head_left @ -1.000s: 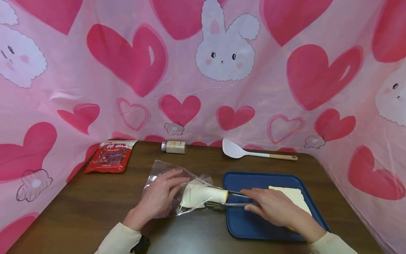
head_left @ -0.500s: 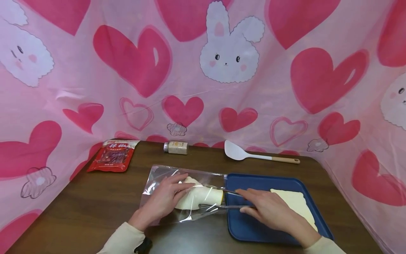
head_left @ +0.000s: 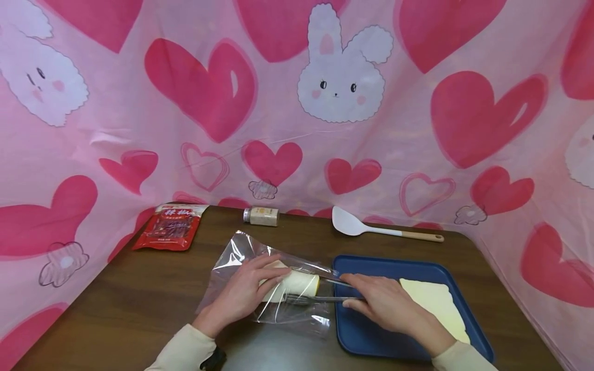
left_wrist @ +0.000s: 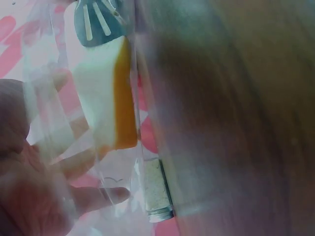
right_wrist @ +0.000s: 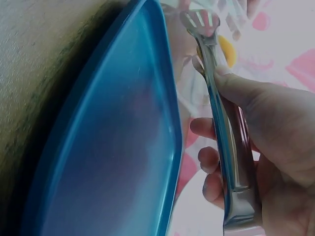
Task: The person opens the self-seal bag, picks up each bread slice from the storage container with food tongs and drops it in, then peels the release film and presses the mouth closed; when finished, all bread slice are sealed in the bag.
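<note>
My left hand (head_left: 248,288) holds a clear plastic bag (head_left: 234,252) just left of the tray, its fingers over the bag's side. Inside lies a pale slice of bread (head_left: 301,283), bent over, its orange-yellow crust (left_wrist: 125,108) plain in the left wrist view. With my right hand (head_left: 387,301) I grip metal tongs (right_wrist: 231,162) above the tray's left part. Their slotted ends reach into the bag, one on each side of the bread. A second bread slice (head_left: 433,304) lies flat on the blue tray (head_left: 366,335), partly behind my right forearm.
At the back of the brown table (head_left: 139,304) stand a red packet (head_left: 169,229) on the left and a small seasoning jar (head_left: 262,216) lying on its side. A white spatula (head_left: 352,224) with a wooden handle lies behind the tray. Pink printed cloth (head_left: 274,103) surrounds the table.
The tongs and right hand have moved left, carrying the bread deeper into the bag. The bag's opening has come further right over the bread, up to the tray's edge.
</note>
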Available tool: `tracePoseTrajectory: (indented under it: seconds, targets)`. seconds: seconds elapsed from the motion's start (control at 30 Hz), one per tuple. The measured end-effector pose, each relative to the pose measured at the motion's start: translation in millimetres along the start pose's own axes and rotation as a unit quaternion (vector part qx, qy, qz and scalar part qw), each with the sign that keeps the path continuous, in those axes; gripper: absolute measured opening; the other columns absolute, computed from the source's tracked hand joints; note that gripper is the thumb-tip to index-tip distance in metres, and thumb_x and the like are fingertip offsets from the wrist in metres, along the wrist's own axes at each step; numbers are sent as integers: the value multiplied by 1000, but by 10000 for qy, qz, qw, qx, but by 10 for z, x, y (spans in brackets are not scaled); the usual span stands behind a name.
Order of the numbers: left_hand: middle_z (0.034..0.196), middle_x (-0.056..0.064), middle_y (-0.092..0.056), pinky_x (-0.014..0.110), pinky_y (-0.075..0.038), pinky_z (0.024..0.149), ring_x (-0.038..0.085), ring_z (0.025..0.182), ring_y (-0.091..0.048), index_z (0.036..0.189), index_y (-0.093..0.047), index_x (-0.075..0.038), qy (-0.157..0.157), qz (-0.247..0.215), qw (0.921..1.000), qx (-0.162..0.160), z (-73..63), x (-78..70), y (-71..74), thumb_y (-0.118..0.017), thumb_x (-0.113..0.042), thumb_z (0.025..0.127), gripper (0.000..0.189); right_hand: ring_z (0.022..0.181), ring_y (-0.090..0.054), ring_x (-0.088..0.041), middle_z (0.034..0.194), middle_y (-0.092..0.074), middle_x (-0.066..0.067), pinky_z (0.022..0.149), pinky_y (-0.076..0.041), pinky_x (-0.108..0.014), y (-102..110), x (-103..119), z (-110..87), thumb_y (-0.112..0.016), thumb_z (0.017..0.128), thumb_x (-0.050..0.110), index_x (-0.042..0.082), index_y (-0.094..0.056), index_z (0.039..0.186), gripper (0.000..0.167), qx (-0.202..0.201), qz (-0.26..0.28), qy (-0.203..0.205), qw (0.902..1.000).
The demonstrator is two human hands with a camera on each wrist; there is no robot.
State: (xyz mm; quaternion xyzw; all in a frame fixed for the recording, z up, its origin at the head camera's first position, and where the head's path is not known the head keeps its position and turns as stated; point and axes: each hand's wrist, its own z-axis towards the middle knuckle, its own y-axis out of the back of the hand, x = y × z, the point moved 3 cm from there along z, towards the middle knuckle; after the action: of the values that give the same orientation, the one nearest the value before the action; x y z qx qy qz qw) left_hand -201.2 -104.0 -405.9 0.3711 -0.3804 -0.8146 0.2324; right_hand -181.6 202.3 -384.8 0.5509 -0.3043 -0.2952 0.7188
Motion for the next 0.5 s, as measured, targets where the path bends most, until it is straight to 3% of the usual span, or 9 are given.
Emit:
tracePoseTrajectory:
  seconds: [0.23, 0.5]
  targets:
    - [144, 15, -67, 59, -49, 111, 39, 136, -61, 125, -80, -23, 235, -45, 9996, 123, 2, 15, -18, -72, -19, 100, 26, 63, -53, -5, 96, -70, 3, 48, -37, -22, -11, 0, -24, -70, 98, 52, 23, -67, 138, 50, 47, -68, -271, 9996]
    - [143, 16, -68, 61, -47, 112, 42, 137, -60, 123, -81, -21, 132, -57, 9998, -97, -2, 27, -41, -75, -16, 98, 27, 63, -53, -3, 92, -70, 6, 48, -34, -18, -27, 51, -17, -74, 96, 46, 23, -69, 136, 46, -367, -251, -106, 9990]
